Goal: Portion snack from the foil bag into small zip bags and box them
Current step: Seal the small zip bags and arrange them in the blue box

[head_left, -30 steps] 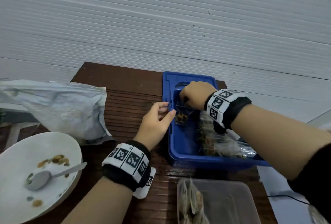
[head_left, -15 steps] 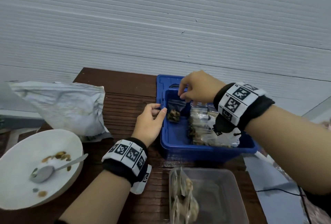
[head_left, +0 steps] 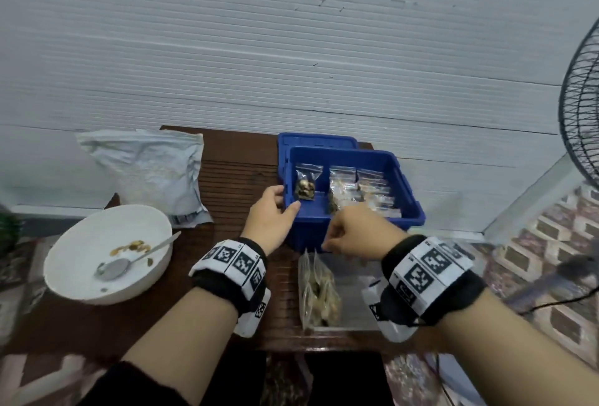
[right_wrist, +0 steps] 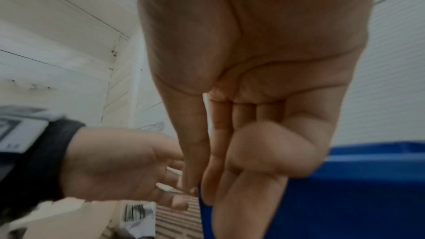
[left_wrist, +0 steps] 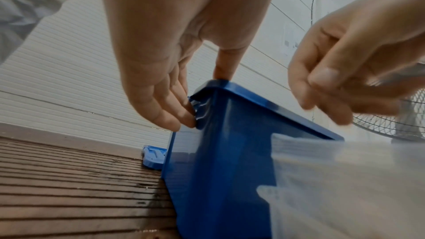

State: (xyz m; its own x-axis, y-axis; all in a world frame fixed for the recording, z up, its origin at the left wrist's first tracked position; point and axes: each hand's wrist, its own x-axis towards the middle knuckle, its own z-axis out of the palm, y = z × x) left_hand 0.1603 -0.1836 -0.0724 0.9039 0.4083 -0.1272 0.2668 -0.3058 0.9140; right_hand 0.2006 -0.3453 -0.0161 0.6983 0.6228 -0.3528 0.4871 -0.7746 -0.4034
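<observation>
**Left hand steadies blue box, right hand empty over clear tub**

Left hand [head_left: 274, 215] grips the near-left corner of the blue box [head_left: 409, 192]: thumb over the rim, fingers [left_wrist: 171, 117] against the outer wall. Likely bracing it so it doesn't slide while bags go in.

Right hand [head_left: 358, 232] hovers over the near rim of the box, just above the clear tub [head_left: 351, 292]; fingers loosely curled, nothing held. Probably reaching for the next filled bag standing in the tub.

Small zip bag [head_left: 306, 185] stands upright at the far-left inside the box, leaning on the far wall: long axis vertical, zip edge up, snack settled at the bottom. More filled bags [head_left: 364, 193] are stacked along the right side.

Foil bag [head_left: 149, 175] lies far-left on the wooden table [head_left: 233, 178], behind the white bowl [head_left: 81, 279] holding a spoon [head_left: 129, 259] and a few snack bits, so scooping stays in reach.
</observation>
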